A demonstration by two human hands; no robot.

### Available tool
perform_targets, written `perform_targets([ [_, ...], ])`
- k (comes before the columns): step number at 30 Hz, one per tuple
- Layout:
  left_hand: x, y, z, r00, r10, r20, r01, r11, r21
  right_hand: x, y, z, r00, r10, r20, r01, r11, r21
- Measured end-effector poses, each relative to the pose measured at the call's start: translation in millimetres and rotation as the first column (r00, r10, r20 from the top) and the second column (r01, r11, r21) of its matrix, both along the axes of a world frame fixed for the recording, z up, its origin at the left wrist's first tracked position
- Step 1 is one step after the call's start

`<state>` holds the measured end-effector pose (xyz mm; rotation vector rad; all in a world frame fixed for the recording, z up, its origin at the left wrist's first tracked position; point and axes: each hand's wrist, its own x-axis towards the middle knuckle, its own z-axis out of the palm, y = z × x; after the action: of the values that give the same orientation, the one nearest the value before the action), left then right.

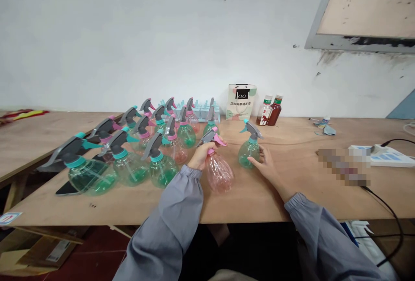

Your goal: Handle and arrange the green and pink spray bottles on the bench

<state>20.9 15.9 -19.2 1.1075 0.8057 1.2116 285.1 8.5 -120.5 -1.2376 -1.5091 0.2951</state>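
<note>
My left hand (202, 154) is closed round the neck of a pink spray bottle (220, 175) with a grey head and pink trigger, near the front of the wooden table. To its right, my right hand (264, 162) holds the lower side of a green spray bottle (248, 153), thumb in front; its spray head is grey and turquoise. Left of my hands stand several more spray bottles in rows, green and pink, among them a green one (163, 170) nearest my left forearm. Another green bottle (210, 127) stands just behind my left hand.
A paper bag (240, 108) and two red-brown bottles (275, 110) stand by the wall. A power strip (382, 156) and a blurred object with a black cable lie at the right. A dark flat device (67, 189) lies at the left. The front edge of the table (246, 218) runs below my forearms.
</note>
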Motion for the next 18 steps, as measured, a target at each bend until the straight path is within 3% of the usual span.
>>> perform_targets([
  [3,0.9,-2.1,2.8,0.995,-0.088,0.045,0.092,0.993,-0.071,0.9,1.2,-1.1,1.000,-0.007,-0.009,0.007,1.000,-0.007],
  [7,1.0,-2.2,4.5,0.987,-0.088,0.133,0.097,0.993,-0.062,1.5,2.0,-1.5,1.000,-0.002,-0.011,0.002,1.000,-0.006],
  [13,0.6,-7.7,9.3,0.993,-0.113,0.022,0.112,0.993,0.022,1.9,2.1,-2.1,1.000,0.004,-0.005,-0.004,1.000,-0.006],
  [18,2.2,-10.0,10.9,0.990,-0.137,0.027,0.136,0.990,0.020,2.7,2.9,-3.2,1.000,-0.004,0.002,0.004,1.000,-0.005],
])
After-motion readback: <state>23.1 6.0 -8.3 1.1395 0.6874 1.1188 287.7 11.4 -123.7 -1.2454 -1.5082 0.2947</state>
